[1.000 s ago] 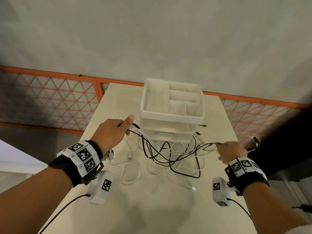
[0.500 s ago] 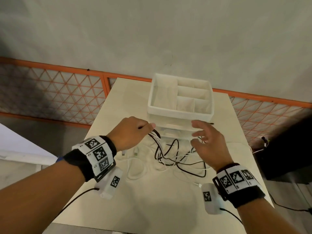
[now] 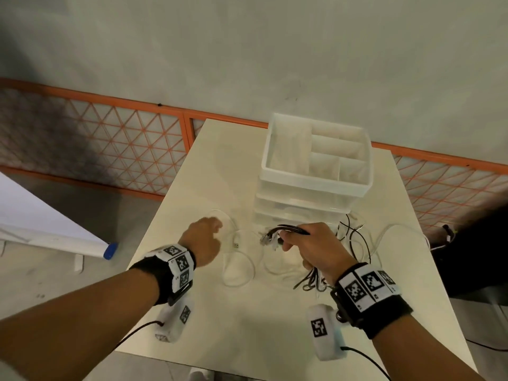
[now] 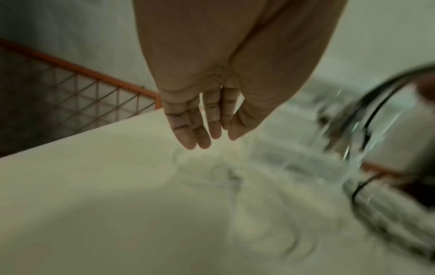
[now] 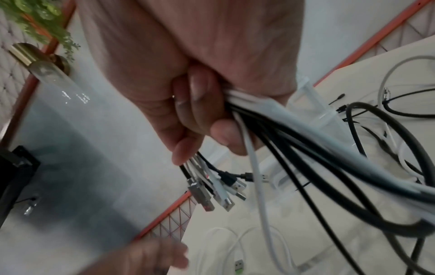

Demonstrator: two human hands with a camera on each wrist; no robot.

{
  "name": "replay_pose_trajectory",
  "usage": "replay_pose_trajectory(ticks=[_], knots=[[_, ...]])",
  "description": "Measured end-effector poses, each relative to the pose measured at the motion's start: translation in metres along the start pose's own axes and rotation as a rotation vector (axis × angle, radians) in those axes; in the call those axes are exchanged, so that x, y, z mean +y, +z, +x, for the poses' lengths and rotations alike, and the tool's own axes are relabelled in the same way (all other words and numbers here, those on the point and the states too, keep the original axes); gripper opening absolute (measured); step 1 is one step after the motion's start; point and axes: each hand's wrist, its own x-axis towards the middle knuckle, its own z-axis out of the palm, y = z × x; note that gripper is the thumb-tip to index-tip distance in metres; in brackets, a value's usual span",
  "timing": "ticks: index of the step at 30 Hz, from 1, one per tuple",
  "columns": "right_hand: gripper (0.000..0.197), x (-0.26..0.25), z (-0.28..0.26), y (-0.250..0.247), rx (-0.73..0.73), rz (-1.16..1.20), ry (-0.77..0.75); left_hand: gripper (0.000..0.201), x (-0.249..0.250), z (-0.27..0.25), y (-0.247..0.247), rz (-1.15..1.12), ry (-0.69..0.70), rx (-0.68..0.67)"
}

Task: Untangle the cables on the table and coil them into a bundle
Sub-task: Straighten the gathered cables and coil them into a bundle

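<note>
— Cables from the head view: we have a fistful of black and white ones in our right hand, plug ends poking out to the left, the slack trailing to the tabletop in front of the clear drawer organiser. One loose white cable lies in loops between our hands.

— And our left hand?

— It hovers over the tabletop near that white loop, holding nothing we can see; from here the fingers are hidden.

— Left wrist view?

— Blurred, but our left hand shows straight, relaxed fingers pointing down, empty, just above faint white loops.

— Right wrist view?

— Our right hand is curled tight round the bunch, the USB plugs fanned out below the fingers. The slack hangs in soft curves, so we judge these light, limp and a bit springy, with smooth jackets likely to slide past each other.

— Where would we take hold?

— Just behind the plugs, as now, all ends even. For the loose white one, we would pinch close to its green-tipped plug, not mid-loop.
</note>
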Motion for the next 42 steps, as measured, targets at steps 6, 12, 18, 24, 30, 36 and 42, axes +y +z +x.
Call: replay_pose_trajectory(ticks=[6,12,18,24,30,36,42], knots=[[0.031,0.0,0.004,0.008,-0.002,0.064,-0.007,0.06,-0.045,0.0,0.051,0.214,-0.067,-0.265],[0.028,0.003,0.003,0.013,-0.034,0.125,-0.051,0.028,-0.023,-0.008,0.053,0.317,0.082,-0.269],[0.023,-0.004,0.011,0.019,0.03,0.056,-0.235,0.023,0.063,-0.014,-0.017,0.03,0.474,-0.085],[0.03,-0.015,0.012,0.008,0.234,0.129,-0.307,0.022,0.077,-0.012,-0.037,-0.08,0.473,0.038],[0.033,0.012,-0.002,-0.045,0.254,0.114,-0.274,0.021,0.015,-0.003,-0.042,0.021,0.195,0.043],[0.026,0.022,-0.008,-0.035,0.09,-0.061,-0.183,0.017,0.063,-0.024,-0.049,0.063,0.537,0.156],[0.026,-0.009,-0.006,-0.002,0.031,0.344,-0.196,0.03,0.123,-0.053,0.002,0.186,0.716,0.055]])
